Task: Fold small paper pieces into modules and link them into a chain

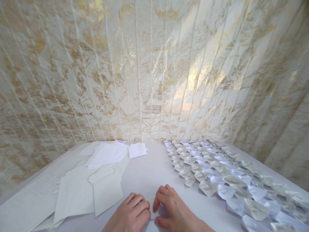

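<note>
White-and-gold patterned curtain fabric (137, 71), hanging in vertical folds, backs the whole scene; brightest patch right of centre. Before it, a pale, smooth white-covered table (147, 170).

Both bare hands at the near edge, side by side, just apart. Between them, low on the table, a small pale piece of paper (153, 216), mostly hidden by the fingers; its shape cannot be made out.

Left hand (132, 212): back up, fingers bent and close together, tips turned down beside the paper. Thumb hidden; cannot tell whether anything is gripped.

Right hand (172, 206): fingers curved inward, thumb and forefinger slightly parted, tips at the paper. Cannot tell if they pinch it or only touch it.

Left side of table: large off-white paper sheets (74, 193), loosely overlapping, with brighter white sheets (106, 155) toward the curtain. Near the far edge, a small squarish stack of white paper (137, 150).

Right side: many small folded paper pieces, white and greyish (227, 191), in slanting rows, packed close.
</note>
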Demonstrator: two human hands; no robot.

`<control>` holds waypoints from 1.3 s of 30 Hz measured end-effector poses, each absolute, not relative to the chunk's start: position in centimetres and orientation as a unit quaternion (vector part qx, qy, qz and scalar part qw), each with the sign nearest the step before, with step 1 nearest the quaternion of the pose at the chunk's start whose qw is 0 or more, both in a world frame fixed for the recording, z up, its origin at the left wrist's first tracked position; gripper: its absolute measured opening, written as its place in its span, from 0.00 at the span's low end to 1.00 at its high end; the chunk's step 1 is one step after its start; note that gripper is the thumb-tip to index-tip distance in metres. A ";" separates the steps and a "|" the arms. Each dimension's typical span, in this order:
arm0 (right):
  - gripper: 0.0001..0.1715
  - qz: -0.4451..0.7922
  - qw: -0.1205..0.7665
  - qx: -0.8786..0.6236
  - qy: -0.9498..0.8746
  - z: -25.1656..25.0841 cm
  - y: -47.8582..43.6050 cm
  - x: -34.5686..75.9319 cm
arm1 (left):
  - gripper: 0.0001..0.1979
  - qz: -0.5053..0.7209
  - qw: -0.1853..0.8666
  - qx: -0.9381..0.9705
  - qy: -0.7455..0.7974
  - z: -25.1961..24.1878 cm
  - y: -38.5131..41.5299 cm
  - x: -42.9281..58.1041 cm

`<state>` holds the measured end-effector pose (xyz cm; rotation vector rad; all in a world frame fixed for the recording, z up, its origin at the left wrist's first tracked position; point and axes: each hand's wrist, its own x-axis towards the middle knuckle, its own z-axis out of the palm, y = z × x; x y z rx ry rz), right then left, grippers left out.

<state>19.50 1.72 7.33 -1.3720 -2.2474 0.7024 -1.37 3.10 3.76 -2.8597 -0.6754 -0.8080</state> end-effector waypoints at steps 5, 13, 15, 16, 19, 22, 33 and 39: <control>0.12 0.270 0.215 -0.499 -0.795 7.7 1.9 19.7 | 0.09 -0.177 -0.078 -0.915 -0.354 6.2 2.8 -0.1; 0.25 0.250 0.218 -0.524 -0.785 8.0 1.6 19.5 | 0.10 -0.165 -0.168 -0.853 -0.465 6.9 2.7 1.9; 0.24 0.234 0.209 -0.516 -0.797 8.0 1.6 19.6 | 0.10 -0.173 -0.174 -0.845 -0.475 6.8 2.5 2.0; 0.24 0.227 0.203 -0.511 -0.804 8.1 1.5 19.6 | 0.10 -0.175 -0.175 -0.842 -0.479 6.7 2.4 2.0; 0.23 0.207 0.186 -0.502 -0.819 8.2 1.4 19.8 | 0.10 -0.172 -0.171 -0.840 -0.485 6.5 2.4 2.2; 0.22 0.169 0.157 -0.492 -0.840 8.3 1.3 19.9 | 0.10 -0.169 -0.145 -0.842 -0.491 6.1 2.4 2.4; 0.07 -0.111 0.109 -0.329 -0.932 6.7 1.1 20.0 | 0.09 -0.201 -0.133 -0.853 -0.463 6.0 2.5 2.3; 0.06 -0.213 0.152 -0.305 -0.916 4.6 0.6 19.3 | 0.08 -0.200 -0.118 -0.857 -0.460 6.0 2.6 2.2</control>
